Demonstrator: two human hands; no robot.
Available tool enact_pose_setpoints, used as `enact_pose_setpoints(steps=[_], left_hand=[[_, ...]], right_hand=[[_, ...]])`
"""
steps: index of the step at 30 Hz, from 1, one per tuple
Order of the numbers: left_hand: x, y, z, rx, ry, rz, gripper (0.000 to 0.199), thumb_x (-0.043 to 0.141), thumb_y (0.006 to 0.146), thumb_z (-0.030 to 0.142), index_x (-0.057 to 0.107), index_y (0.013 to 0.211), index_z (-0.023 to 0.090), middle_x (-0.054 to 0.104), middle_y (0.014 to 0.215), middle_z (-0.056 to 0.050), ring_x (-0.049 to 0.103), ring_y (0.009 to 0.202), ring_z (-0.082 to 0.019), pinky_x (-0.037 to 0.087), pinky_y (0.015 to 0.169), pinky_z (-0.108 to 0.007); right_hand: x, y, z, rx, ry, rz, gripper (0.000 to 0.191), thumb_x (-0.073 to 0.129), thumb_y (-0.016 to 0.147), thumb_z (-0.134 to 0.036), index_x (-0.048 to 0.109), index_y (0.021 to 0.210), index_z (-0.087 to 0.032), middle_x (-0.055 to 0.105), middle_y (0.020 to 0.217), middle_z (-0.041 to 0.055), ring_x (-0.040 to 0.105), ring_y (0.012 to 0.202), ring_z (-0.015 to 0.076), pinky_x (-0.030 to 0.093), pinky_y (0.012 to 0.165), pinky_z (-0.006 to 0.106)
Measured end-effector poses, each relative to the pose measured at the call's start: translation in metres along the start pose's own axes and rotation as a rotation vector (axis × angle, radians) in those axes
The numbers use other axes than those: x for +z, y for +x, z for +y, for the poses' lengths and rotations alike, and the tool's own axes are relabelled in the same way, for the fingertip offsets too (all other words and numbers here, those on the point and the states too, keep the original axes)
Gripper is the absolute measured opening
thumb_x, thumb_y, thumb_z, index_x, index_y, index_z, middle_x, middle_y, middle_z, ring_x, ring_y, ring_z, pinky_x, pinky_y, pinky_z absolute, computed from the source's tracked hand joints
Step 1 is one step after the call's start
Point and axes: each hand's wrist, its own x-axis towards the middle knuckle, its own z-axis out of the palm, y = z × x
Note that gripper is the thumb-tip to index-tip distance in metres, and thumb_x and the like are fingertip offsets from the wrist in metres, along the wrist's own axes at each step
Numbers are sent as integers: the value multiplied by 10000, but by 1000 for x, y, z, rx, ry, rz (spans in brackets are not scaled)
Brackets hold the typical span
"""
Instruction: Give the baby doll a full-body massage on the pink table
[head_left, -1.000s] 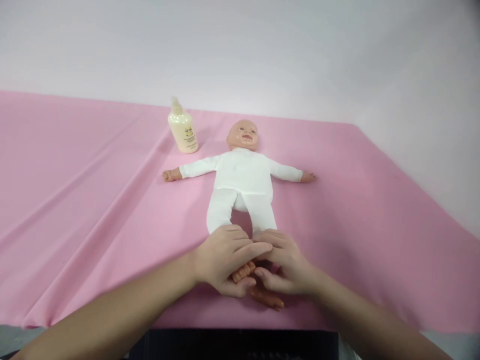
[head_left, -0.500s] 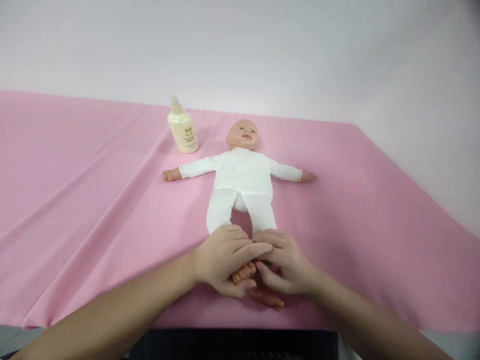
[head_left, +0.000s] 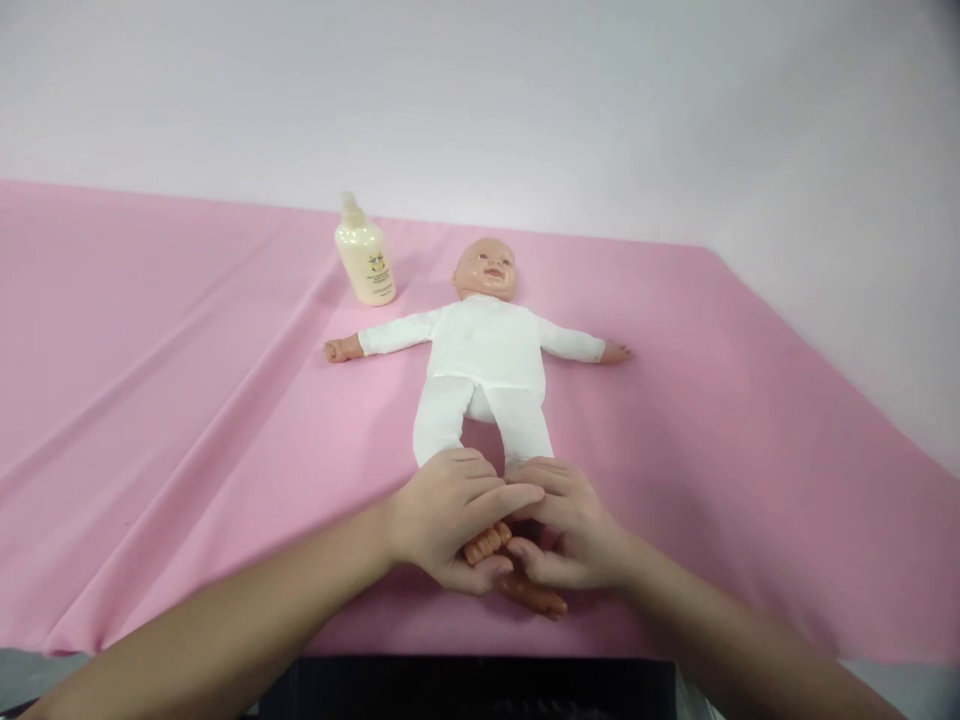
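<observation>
A baby doll [head_left: 487, 345] in white clothing lies on its back on the pink cloth, head away from me and arms spread. My left hand [head_left: 450, 520] is wrapped round the doll's left-side foot [head_left: 487, 542], whose toes show between thumb and fingers. Against the other lower leg rests my right hand [head_left: 570, 525], fingers curled over it and thumb near the first foot. The second foot [head_left: 536, 595] sticks out below both hands. My fingertips meet between the legs and hide the ankles.
A cream pump bottle [head_left: 366, 262] stands on the pink cloth [head_left: 225, 400], left of the doll's head. Folds run diagonally across the cloth's left side. A pale wall [head_left: 450, 100] rises behind, and a dark object [head_left: 480, 690] sits below the front edge.
My right thumb has shifted slightly down and left, toward the foot in my left hand. The doll and bottle look unmoved.
</observation>
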Motion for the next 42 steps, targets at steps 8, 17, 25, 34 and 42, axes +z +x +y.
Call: enact_pose_setpoints(steps=[8, 17, 25, 34, 42], left_hand=[[-1, -2, -1, -10, 2, -21, 516, 353, 899, 488, 406, 1302, 170, 603, 678, 6, 556, 553, -166, 432, 562, -305], [-1, -2, -1, -17, 9, -37, 513, 364, 890, 483, 405, 1298, 175, 615, 695, 1, 567, 565, -171, 434, 571, -305], [0, -4, -1, -18, -2, -44, 530, 371, 883, 475, 384, 1319, 175, 607, 700, 0, 558, 577, -173, 430, 585, -307], [-1, 0, 0, -9, -8, -2, 494, 361, 895, 482, 438, 1261, 160, 616, 679, -3, 561, 545, -165, 434, 552, -305], [0, 0, 2, -16, 16, 3, 484, 367, 886, 468, 442, 1251, 160, 626, 690, -9, 568, 553, -169, 436, 555, -307]], right_hand=[[-1, 2, -2, 7, 10, -8, 152, 555, 824, -254, 605, 956, -201, 639, 811, 33, 606, 744, 166, 522, 719, 327], [-2, 2, -3, 6, 6, -13, 169, 534, 830, -242, 601, 980, -202, 650, 826, 36, 607, 737, 164, 521, 709, 326], [-2, 2, -3, 6, 8, -9, 164, 538, 820, -236, 613, 960, -195, 650, 818, 43, 607, 729, 169, 528, 698, 333], [-1, 1, -3, 14, -3, 0, 138, 577, 829, -265, 610, 943, -193, 651, 816, 39, 622, 747, 169, 529, 707, 328], [-2, 3, -6, 39, 11, 11, 139, 516, 841, -174, 620, 930, -197, 651, 792, 29, 601, 713, 156, 511, 692, 316]])
